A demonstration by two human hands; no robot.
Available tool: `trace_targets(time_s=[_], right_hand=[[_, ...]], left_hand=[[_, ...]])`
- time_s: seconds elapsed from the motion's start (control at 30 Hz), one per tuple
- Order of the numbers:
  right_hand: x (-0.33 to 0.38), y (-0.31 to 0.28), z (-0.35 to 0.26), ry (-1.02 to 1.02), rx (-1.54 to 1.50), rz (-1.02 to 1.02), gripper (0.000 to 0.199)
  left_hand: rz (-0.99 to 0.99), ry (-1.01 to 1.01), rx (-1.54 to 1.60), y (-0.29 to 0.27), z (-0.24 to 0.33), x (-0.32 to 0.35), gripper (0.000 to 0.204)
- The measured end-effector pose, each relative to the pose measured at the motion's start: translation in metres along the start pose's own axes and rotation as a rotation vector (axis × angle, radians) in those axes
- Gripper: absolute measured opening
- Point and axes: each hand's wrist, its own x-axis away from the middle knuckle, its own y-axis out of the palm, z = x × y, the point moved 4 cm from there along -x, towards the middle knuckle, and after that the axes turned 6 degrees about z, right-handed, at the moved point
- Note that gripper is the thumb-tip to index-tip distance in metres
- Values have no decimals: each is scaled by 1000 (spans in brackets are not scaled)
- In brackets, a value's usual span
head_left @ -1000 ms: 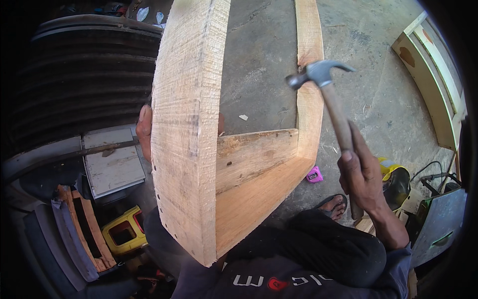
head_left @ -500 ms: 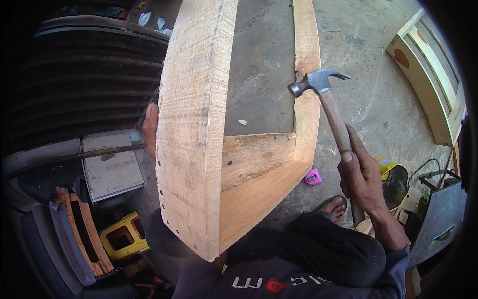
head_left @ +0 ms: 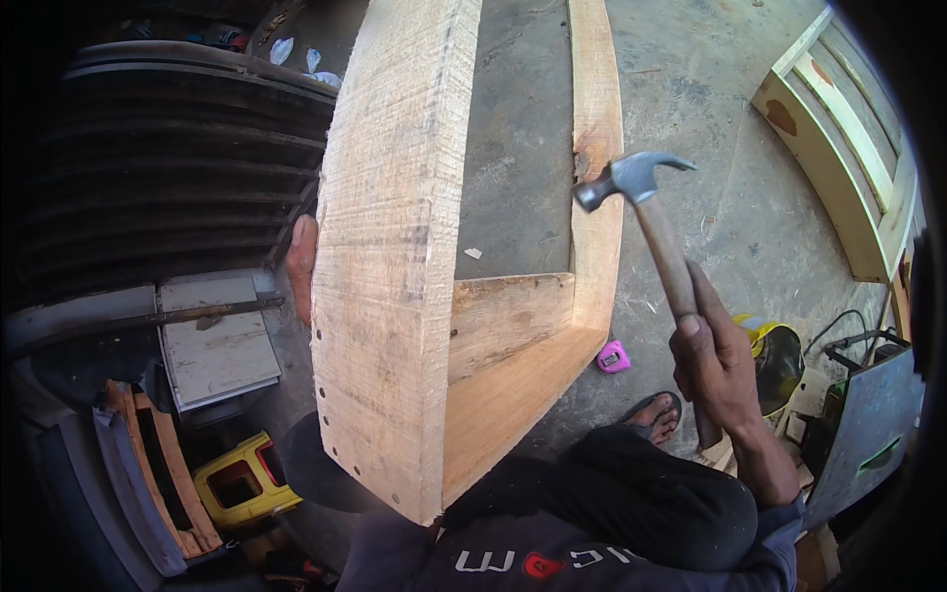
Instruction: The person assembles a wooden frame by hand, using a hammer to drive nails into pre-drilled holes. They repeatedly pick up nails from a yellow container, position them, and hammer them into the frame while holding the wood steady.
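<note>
A rough-sawn wooden frame (head_left: 385, 257) stands in front of me, its near corner tilted toward my lap. My left hand (head_left: 302, 264) grips the frame's left side board from the outside; only a finger or two shows, the rest being hidden behind the wood. Several dark nail heads or holes run along that board's lower left edge. My right hand (head_left: 712, 360) is closed round the wooden handle of a claw hammer (head_left: 634, 178). The hammer's metal head is raised, overlapping the frame's right board in view, with its claw pointing right.
A pink tape measure (head_left: 613, 357) lies on the concrete floor by the frame's right corner. Farther right are a pale wooden panel frame (head_left: 824, 168), a yellow and black container (head_left: 774, 360) and a grey board (head_left: 860, 439). A yellow plastic piece (head_left: 237, 483) lies at lower left.
The view has shifted slightly. The hammer head sits a little lower in the picture, still in my right hand. My left hand keeps its place on the frame.
</note>
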Motion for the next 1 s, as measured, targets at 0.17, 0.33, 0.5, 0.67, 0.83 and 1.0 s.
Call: trace_targets(time_s=[0.17,0.33,0.5,0.67,0.83,1.0], right_hand=[[10,11,-6,-401,281,-185,57],[10,8,0,-100,105,-112,59],[15,4,3,-26,-30,108,58],[23,15,2,-331,207,-173,56],[25,21,11,-223,141,-115,57],[36,12,27,-218,118,85,56]], left_hand=[[-150,43,29,1,-2,-3,67],[-170,36,-53,0,-1,-3,67],[-85,-24,16,14,1,-3,65],[-39,-85,181,29,-3,6,63],[-182,-44,121,31,-1,8,64],[-91,-216,308,52,3,18,70]])
